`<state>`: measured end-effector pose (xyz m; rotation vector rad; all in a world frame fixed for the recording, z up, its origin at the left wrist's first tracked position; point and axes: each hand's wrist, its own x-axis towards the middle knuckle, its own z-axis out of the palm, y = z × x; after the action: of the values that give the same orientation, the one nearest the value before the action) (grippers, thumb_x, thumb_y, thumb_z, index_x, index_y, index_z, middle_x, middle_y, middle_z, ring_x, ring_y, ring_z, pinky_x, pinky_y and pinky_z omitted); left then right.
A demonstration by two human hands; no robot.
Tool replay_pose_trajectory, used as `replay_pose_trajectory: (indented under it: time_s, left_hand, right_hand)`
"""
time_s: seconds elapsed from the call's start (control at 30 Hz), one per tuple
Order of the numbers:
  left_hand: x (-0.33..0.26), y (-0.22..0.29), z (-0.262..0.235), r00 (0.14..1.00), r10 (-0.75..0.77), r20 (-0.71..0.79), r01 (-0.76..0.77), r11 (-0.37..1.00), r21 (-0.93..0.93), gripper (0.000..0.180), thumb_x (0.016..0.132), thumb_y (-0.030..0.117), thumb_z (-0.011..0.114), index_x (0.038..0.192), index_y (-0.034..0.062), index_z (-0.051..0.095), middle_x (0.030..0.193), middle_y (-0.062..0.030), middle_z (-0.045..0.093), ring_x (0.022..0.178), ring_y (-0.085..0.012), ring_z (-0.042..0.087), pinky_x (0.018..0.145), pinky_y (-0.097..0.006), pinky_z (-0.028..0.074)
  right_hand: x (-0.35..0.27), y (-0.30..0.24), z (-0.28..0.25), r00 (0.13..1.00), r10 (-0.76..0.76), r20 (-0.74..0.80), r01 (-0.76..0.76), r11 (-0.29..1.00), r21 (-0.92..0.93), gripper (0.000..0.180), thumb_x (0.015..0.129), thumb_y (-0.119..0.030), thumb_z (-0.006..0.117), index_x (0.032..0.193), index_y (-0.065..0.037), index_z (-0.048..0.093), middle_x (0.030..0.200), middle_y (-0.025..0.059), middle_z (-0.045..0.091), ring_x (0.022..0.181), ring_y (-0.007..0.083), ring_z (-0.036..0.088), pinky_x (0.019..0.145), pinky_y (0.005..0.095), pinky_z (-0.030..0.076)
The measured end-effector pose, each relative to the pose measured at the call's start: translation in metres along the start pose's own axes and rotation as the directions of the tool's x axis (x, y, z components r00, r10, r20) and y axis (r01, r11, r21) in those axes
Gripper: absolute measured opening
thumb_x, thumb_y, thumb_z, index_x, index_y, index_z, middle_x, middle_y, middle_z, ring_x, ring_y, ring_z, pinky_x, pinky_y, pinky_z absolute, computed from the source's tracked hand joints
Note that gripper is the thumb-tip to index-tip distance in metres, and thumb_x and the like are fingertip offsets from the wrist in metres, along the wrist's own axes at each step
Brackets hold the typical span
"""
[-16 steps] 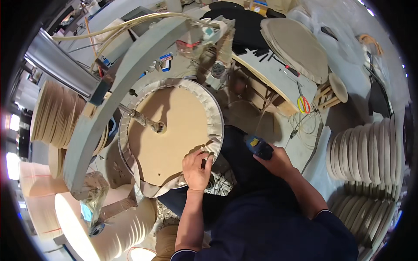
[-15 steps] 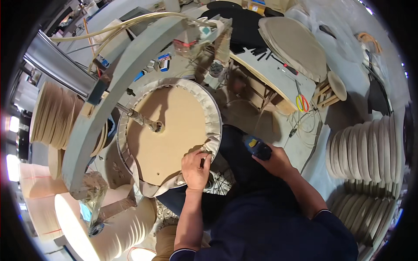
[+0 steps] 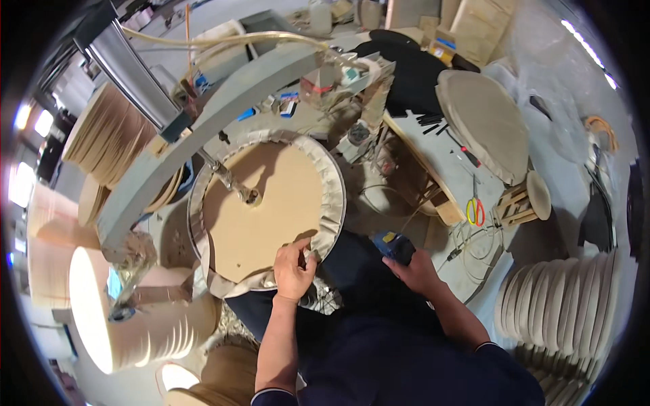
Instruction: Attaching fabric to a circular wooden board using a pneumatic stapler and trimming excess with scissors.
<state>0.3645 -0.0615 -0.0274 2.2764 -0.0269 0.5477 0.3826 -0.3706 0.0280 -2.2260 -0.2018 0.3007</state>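
Note:
A round tan board lies in front of me, ringed by pale beige fabric folded inward over its rim in pleats. My left hand is at the near right part of that rim, its fingers pinched on the fabric edge. At the near side, the fabric hangs looser and wider. My right hand grips a blue and black staple gun with a yellow patch, held over my dark trousers, right of the board and apart from it. A metal rod meets the board near its middle.
A curved grey arm arches over the board's far left. On the right table lie scissors, a screwdriver and stacked grey covered seats. More covered rounds stand lower right; big tan rolls stand lower left.
The whole view has shifted, with the tables and stacks appearing lower. My left hand stays at the fabric edge, its fingers slightly moved. My right hand still holds the staple gun off the board.

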Motion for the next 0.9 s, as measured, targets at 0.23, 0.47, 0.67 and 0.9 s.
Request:
replay_pose_trajectory:
  time_s: [0.23,0.47,0.67,0.9]
  left_hand:
    - [0.015,0.004,0.003,0.819,-0.528,0.224,0.542,0.586,-0.603,0.030,0.102,0.021,0.071,0.126,0.0031,0.069,0.087,-0.0021,0.064,0.079,-0.0133,0.060,0.075,-0.030,0.051]
    - [0.066,0.037,0.041,0.962,-0.270,0.038,0.262,0.955,0.141,0.033,0.089,0.035,0.081,0.094,0.0023,0.076,0.082,-0.0141,0.068,0.078,-0.0342,0.067,0.074,-0.043,0.054]
    - [0.047,0.047,0.070,0.999,-0.034,0.018,0.029,0.977,0.212,0.022,0.081,0.008,0.079,0.101,0.0088,0.071,0.096,-0.0075,0.068,0.089,-0.0290,0.062,0.080,-0.041,0.048]
    - [0.058,0.047,0.062,0.921,-0.378,0.087,0.383,0.923,-0.038,0.058,0.085,0.024,0.085,0.132,0.0041,0.059,0.100,-0.0115,0.075,0.086,-0.0328,0.073,0.079,-0.041,0.058]
  right_hand:
    - [0.029,0.009,-0.009,0.970,0.226,0.085,-0.238,0.954,0.183,0.036,0.093,-0.032,0.078,0.113,-0.002,0.073,0.095,0.0191,0.077,0.093,0.0309,0.076,0.080,0.0412,0.056]
    - [0.047,0.034,-0.011,0.922,0.324,0.213,-0.367,0.906,0.211,0.032,0.092,-0.032,0.079,0.092,-0.001,0.074,0.071,0.0075,0.072,0.068,0.0156,0.070,0.064,0.0346,0.053]
    - [0.049,0.045,-0.008,0.953,0.279,0.115,-0.302,0.888,0.348,0.033,0.093,-0.032,0.078,0.079,-0.003,0.070,0.062,0.0012,0.064,0.054,0.0111,0.061,0.052,0.0322,0.047]
    - [0.052,0.049,-0.012,0.929,0.338,0.150,-0.370,0.857,0.358,0.027,0.096,-0.029,0.074,0.081,-0.008,0.067,0.061,-0.0029,0.060,0.051,0.0084,0.057,0.049,0.0278,0.043]
